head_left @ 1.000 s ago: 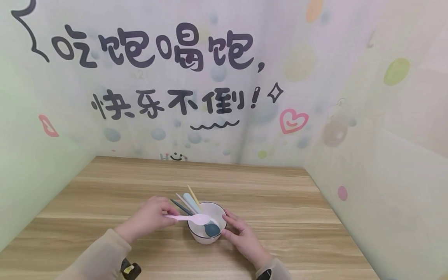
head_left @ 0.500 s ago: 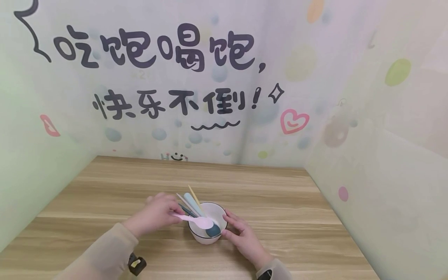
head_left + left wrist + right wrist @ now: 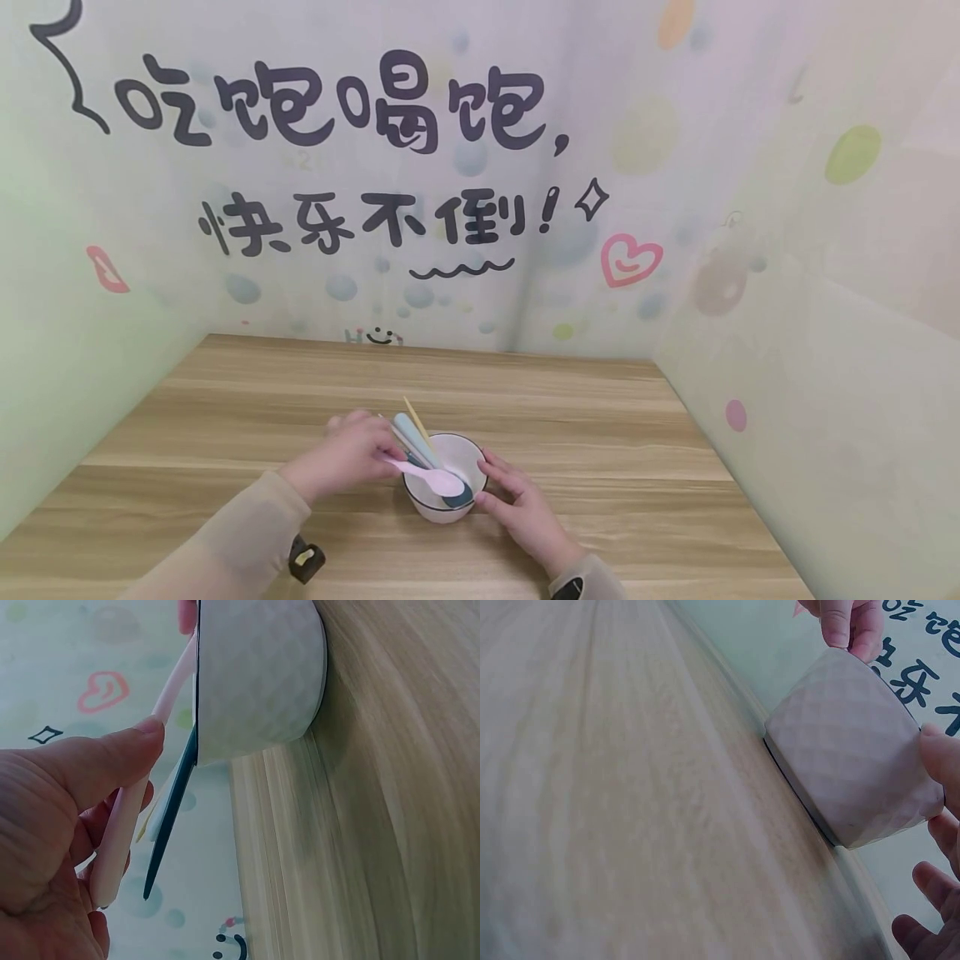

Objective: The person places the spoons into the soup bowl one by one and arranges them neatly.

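Observation:
My left hand (image 3: 351,454) pinches a pink spoon (image 3: 442,482) by its handle, thumb on one side and fingers on the other in the left wrist view. The spoon's bowl end hangs over the mouth of a white bowl (image 3: 438,515) with a dark rim. My right hand (image 3: 531,518) grips that bowl at its right side, thumb near the front and fingers along the rim. Inside lean a dark teal spoon (image 3: 460,499), partly covered by the pink one, a light blue handle (image 3: 408,429) and a thin yellow stick (image 3: 415,421). A dark teal handle (image 3: 171,825) slants out past the rim.
The bowl stands on a wood-grain table (image 3: 600,467). Behind it rises a pale printed wall (image 3: 465,308) with dark lettering, and side walls flank the table left and right. A black wrist device (image 3: 306,560) sits under the left sleeve.
My left hand has moved right with the pink spoon, whose bowl end now lies further over the white bowl and covers more of the teal spoon. The right hand has stayed in place.

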Demonstrator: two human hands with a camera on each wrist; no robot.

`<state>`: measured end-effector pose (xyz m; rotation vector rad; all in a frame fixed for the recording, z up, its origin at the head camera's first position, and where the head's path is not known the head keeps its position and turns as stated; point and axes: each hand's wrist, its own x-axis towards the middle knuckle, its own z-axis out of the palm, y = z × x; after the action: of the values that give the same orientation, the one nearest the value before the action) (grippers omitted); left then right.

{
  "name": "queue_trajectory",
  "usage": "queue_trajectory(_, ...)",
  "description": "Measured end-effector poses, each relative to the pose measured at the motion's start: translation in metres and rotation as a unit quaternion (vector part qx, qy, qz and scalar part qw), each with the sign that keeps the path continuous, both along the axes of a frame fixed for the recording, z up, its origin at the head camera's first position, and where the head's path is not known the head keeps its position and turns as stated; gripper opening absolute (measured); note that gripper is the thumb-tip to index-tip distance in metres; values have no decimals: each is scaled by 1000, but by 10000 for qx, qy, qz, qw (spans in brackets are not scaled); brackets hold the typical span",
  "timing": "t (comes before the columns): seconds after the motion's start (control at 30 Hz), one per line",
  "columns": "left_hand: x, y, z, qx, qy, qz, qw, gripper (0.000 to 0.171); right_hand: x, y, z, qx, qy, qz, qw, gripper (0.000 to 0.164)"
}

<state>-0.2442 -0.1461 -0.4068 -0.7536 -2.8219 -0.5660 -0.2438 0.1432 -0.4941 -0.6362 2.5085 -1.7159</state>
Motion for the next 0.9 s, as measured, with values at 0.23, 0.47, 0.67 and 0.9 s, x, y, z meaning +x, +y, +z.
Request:
queue_trajectory(0.23,-3,3,-1,-74,-18,-115,9999,11,7,-3,15,50,35,-2,10000,47)
queue_trajectory(0.47,-4,7,-1,-37,-110,-227,9997,10,0,1,-1,-8,77,12,10000,50)
queue_trajectory(0.67,-5,9,-5,-81,-117,-180,9997,10,2,-2,5,19,11,-34,10000,49)
queue_trajectory(0.9,-7,10,-3,-114,-156,-180,9997,10,16,-6,34,93,2,45,9999,48)
